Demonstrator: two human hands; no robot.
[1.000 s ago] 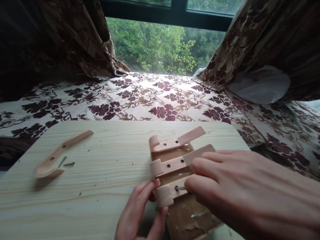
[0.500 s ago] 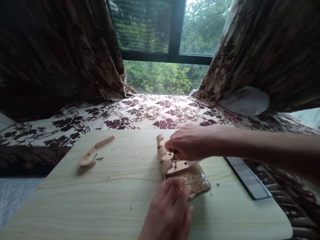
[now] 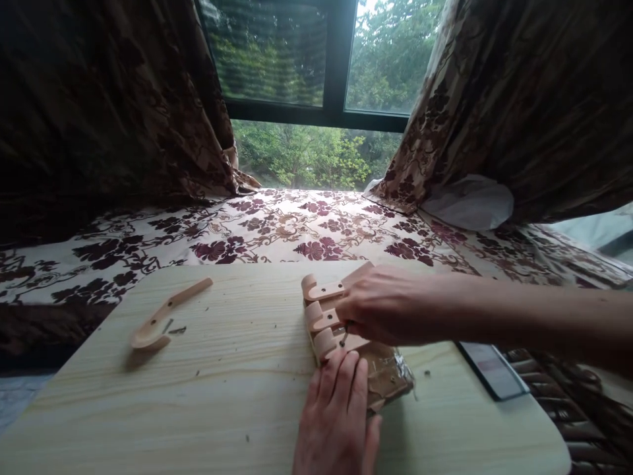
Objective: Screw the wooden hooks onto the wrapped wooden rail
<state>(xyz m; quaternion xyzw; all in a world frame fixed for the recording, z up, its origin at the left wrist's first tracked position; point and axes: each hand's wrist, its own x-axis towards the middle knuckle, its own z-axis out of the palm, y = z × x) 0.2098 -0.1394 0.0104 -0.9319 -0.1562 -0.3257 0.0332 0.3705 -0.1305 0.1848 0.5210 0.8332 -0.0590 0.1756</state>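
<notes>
My right hand (image 3: 378,303) is closed around a screwdriver, its handle mostly hidden. The thin shaft of the screwdriver (image 3: 345,336) points down to a hole in the nearest wooden hook (image 3: 326,343). My left hand (image 3: 336,409) lies with fingers stretched out over the near side of that hook and a tape-wrapped brown block (image 3: 386,373). Behind it on the block sit a middle wooden hook (image 3: 319,318) and a far wooden hook (image 3: 316,288), both with dark screw holes or heads. My right hand partly covers them.
A separate wooden hook (image 3: 158,320) lies on the left of the pale wooden table (image 3: 222,409), with loose screws (image 3: 177,330) beside it. A phone (image 3: 492,371) rests at the right edge. Patterned cloth (image 3: 287,224) and a white bag (image 3: 469,201) are beyond the table.
My left hand has moved forward, its fingers now flattened against the nearest hook. My right hand has come lower with the screwdriver. The whole view has shifted slightly.
</notes>
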